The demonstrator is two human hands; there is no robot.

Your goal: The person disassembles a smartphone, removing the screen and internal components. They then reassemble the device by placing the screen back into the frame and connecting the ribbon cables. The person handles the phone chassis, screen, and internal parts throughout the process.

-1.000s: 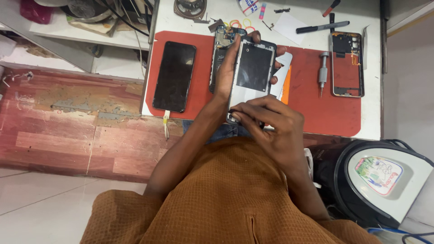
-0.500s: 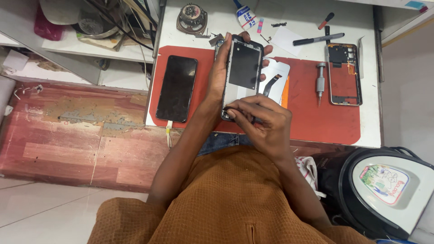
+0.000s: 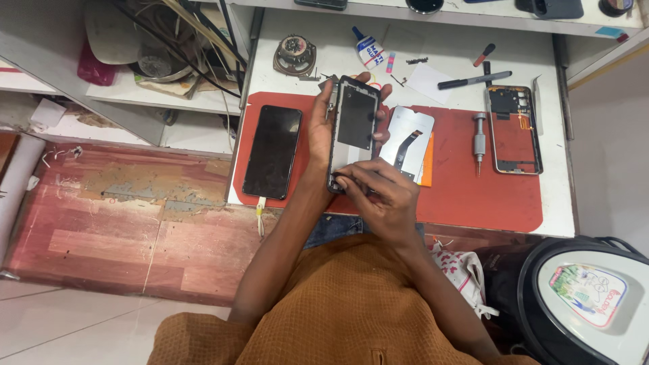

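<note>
phone frame point(image 3: 356, 125) | black, upright (screen off) | left hand point(image 3: 323, 132) grips | right hand point(image 3: 378, 196) at base

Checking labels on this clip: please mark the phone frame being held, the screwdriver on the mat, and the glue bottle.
phone frame point(image 3: 356, 118), head view, dark centre panel.
screwdriver point(image 3: 479, 140), head view, silver handle.
glue bottle point(image 3: 369, 51), head view, white body.
</note>
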